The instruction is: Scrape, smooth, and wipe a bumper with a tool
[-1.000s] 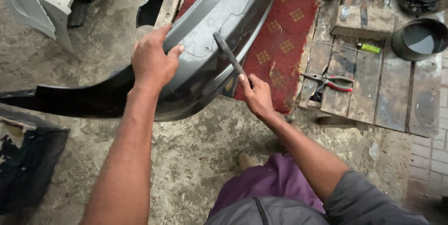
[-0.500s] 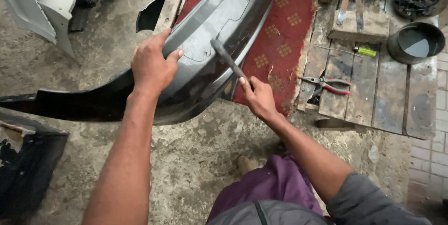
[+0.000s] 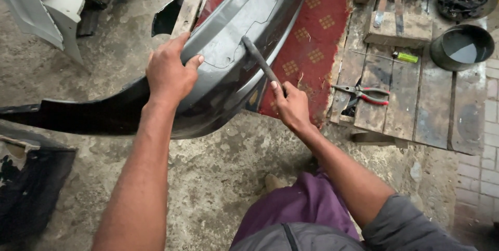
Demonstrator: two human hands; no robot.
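Nearest lies rough, stained grey concrete floor (image 3: 218, 178). Above it the left hand (image 3: 169, 71) curls over the upper edge of a long, curved dark grey plastic car bumper (image 3: 234, 37), fingers closed on it. The right hand (image 3: 291, 106) is wrapped tight round a slim dark metal rod tool (image 3: 258, 59) whose tip rests on the bumper. Beyond lie a red patterned carpet (image 3: 317, 37), weathered wooden planks (image 3: 410, 100) carrying red-handled pliers (image 3: 364, 94), and a round black metal pot (image 3: 461, 47).
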